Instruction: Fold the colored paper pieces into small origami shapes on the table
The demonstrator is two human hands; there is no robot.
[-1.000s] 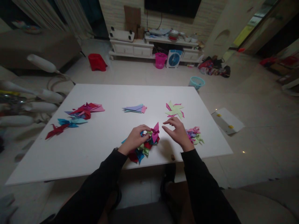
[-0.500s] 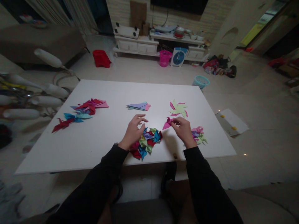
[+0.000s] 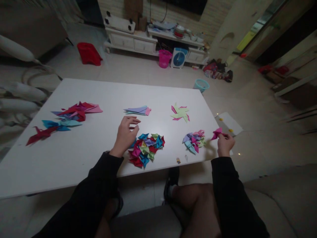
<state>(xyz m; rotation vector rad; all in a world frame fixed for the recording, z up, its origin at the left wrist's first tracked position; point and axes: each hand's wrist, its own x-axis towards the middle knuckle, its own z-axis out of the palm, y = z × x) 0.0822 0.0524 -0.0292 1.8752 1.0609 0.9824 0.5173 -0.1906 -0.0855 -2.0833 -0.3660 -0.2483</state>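
Pinched in my right hand [image 3: 226, 144] is a magenta folded-paper piece [image 3: 217, 133], held above the table's right edge. Just left of it lies a small pile of purple, pink, blue and green folded pieces [image 3: 194, 140]. My left hand [image 3: 126, 135] hovers with fingers apart and nothing in them, beside a larger heap of multicoloured folded paper pieces [image 3: 146, 149]. Beyond my hands rest a green and magenta paper pinwheel-like star [image 3: 180, 112] and a stack of slim blue and pink folded papers [image 3: 138, 110].
Several paper cranes in red, pink and blue [image 3: 61, 120] lie at the left of the white table [image 3: 99, 165]. Two tiny trinkets [image 3: 178, 160] sit near its front edge. On the floor stand a red stool [image 3: 89, 54], a pink bucket [image 3: 164, 59] and a teal basket [image 3: 201, 85].
My right hand has carried the magenta folded piece rightward, past the small pile to the table's right edge. The view has turned right. My left hand stays open near the large heap.
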